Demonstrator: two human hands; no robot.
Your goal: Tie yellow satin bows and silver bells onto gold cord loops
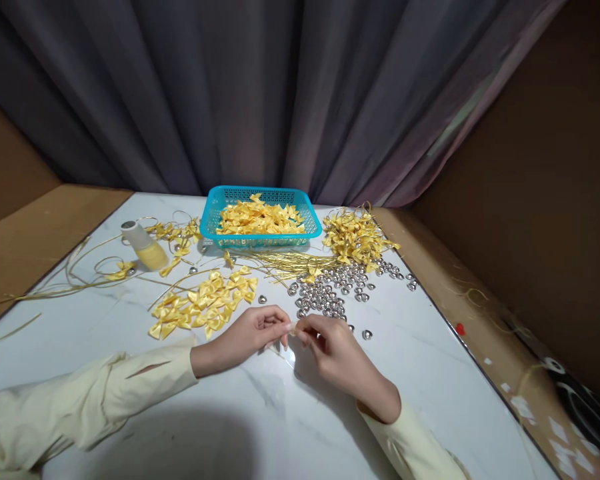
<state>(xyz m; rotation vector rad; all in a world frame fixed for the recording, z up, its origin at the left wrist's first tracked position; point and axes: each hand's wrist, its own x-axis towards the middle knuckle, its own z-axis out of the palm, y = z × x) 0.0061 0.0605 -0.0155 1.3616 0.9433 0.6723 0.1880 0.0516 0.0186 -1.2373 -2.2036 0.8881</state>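
My left hand (260, 331) and my right hand (333, 347) meet over the middle of the white table (275, 427), fingertips pinched together. Between them is something tiny and pale gold, mostly hidden by the fingers. A thin strand shows just below the left fingertips. Close to my left hand lies a spread of yellow satin bows (203, 300). Behind my right hand sit many loose silver beads (325, 293), with a single bead (367, 335) to its right.
A blue basket (210, 213) of yellow bows stands at the back. Beside it are a bundle of gold cords (295, 263) and a pile of bows with cord loops (357, 233). A bottle with yellow contents (147, 248) leans at left. Scissors-like black handles (580, 407) lie beyond the right edge.
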